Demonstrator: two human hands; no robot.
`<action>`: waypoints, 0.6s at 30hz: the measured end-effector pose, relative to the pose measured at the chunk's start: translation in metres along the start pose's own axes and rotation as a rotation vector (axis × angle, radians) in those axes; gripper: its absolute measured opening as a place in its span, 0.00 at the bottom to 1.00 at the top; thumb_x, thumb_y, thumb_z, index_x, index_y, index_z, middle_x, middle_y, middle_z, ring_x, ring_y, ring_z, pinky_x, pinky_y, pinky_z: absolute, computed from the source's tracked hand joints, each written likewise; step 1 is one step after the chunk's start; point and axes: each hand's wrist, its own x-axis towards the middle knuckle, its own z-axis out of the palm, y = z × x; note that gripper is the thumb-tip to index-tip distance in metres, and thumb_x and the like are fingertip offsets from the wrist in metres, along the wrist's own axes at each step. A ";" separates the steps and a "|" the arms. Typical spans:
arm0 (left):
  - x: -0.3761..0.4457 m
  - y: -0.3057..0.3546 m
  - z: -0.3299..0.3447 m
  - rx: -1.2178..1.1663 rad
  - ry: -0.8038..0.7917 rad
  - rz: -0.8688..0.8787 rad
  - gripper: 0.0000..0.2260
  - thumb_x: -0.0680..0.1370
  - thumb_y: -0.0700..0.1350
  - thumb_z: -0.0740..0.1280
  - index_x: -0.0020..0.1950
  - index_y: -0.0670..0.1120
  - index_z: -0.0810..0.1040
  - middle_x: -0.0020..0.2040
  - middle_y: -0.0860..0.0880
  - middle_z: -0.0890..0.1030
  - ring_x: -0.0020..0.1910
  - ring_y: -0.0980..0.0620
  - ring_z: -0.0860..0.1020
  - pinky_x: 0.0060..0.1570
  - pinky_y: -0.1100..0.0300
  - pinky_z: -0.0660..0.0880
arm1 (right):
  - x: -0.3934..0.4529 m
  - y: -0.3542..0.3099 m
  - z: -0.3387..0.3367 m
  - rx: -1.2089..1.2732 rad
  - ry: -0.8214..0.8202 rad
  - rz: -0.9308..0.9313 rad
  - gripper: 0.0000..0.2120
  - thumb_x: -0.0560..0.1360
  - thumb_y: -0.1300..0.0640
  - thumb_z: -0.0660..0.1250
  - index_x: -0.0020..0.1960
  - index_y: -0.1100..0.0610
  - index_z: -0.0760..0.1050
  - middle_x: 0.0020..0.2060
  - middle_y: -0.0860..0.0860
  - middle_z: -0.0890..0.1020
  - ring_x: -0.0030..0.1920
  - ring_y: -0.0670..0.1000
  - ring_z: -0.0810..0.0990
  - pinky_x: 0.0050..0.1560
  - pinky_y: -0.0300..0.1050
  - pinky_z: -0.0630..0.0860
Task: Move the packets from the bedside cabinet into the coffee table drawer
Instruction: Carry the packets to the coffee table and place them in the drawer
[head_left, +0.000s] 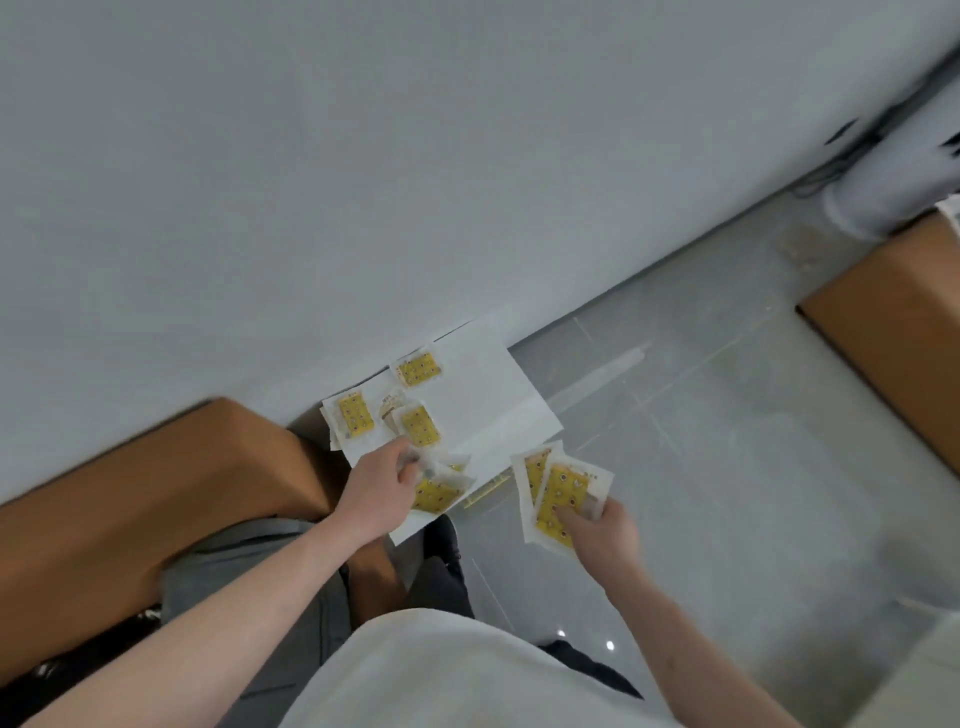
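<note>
Since the yellow packets are thin, slick sachets with clear sealed borders, we judge the main risk to be slippage: our left hand (382, 480) pinches one packet (435, 492) by its upper edge at the near edge of the white bedside cabinet top (488, 384), and a light pinch on a blurred, moving sachet could let it drop to the grey tiled floor (727, 467). Our right hand (605, 532) grasps two fanned packets (558, 496) from below, off the cabinet and over the floor; adding more to that fan could make one slide out. Three packets lie loose on the cabinet: the far packet (417, 369) near the wall, the left packet (355, 415) close to the cabinet's left edge, and the middle packet (421, 426) overlapping a small pale wrapper (390, 408), which could be swept up or knocked off by mistake. The left packet sits so near the edge that a careless reach could push it into the gap beside the brown upholstered bed frame (156, 493). As for lie, the left and middle packets run their long axes roughly away from us, tilted slightly left; the far packet lies across, tilted; the pinched one lies slantwise; the held pair point up and away from our right hand. We cannot see the coffee table drawer.
</note>
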 end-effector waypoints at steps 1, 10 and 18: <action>-0.006 0.013 0.006 0.016 -0.014 0.033 0.06 0.85 0.43 0.62 0.54 0.53 0.77 0.44 0.61 0.77 0.37 0.61 0.74 0.35 0.67 0.66 | -0.011 0.011 -0.014 0.032 0.024 -0.007 0.04 0.75 0.58 0.74 0.43 0.50 0.82 0.34 0.38 0.85 0.34 0.41 0.85 0.25 0.29 0.73; -0.069 0.145 0.106 0.098 -0.090 0.278 0.06 0.83 0.41 0.64 0.50 0.50 0.79 0.46 0.52 0.82 0.41 0.50 0.79 0.43 0.53 0.76 | -0.099 0.136 -0.142 0.285 0.195 0.008 0.05 0.76 0.59 0.73 0.47 0.50 0.85 0.38 0.39 0.88 0.37 0.39 0.86 0.29 0.30 0.76; -0.111 0.231 0.195 0.268 -0.290 0.442 0.05 0.83 0.45 0.65 0.48 0.50 0.79 0.43 0.51 0.82 0.38 0.51 0.77 0.36 0.57 0.71 | -0.159 0.215 -0.219 0.459 0.388 0.078 0.05 0.75 0.58 0.74 0.48 0.48 0.85 0.41 0.41 0.88 0.39 0.40 0.87 0.34 0.34 0.79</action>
